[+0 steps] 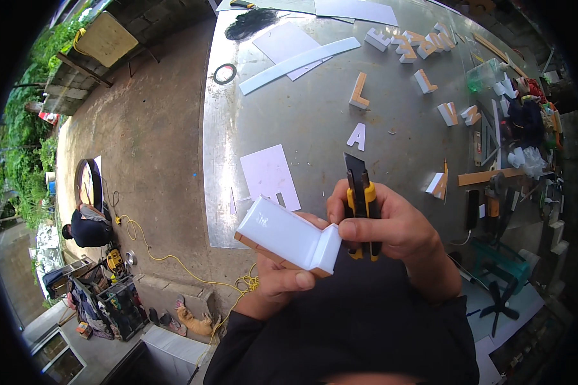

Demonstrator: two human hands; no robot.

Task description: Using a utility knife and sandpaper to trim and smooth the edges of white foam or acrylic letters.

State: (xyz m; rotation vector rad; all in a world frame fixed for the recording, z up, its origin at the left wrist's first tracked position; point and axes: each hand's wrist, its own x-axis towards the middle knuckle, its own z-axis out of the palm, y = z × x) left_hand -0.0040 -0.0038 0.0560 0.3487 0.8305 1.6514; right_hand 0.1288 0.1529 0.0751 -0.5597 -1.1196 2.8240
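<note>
My left hand (pixel 282 277) grips a white block letter (pixel 282 232) shaped like an L, with a brown edge along its lower side. Closed round a yellow and black utility knife (pixel 359 208), my right hand (pixel 395 224) holds it upright with the blade pointing away from me. The right thumb and fingertips come up against the letter's short end. Just beyond the blade a flat white letter A (pixel 356 136) lies on the metal table (pixel 321 128). Left of it is a white sheet (pixel 270 173) with a notch cut in its near edge.
Several block letters (pixel 424 43) stand at the far right, and another L (pixel 359 90) is nearer. A tape roll (pixel 225 74) lies by the left edge. Tools, including a hammer (pixel 492 196), crowd the right. A person (pixel 90 224) crouches on the floor at left, near a yellow cord (pixel 167 258).
</note>
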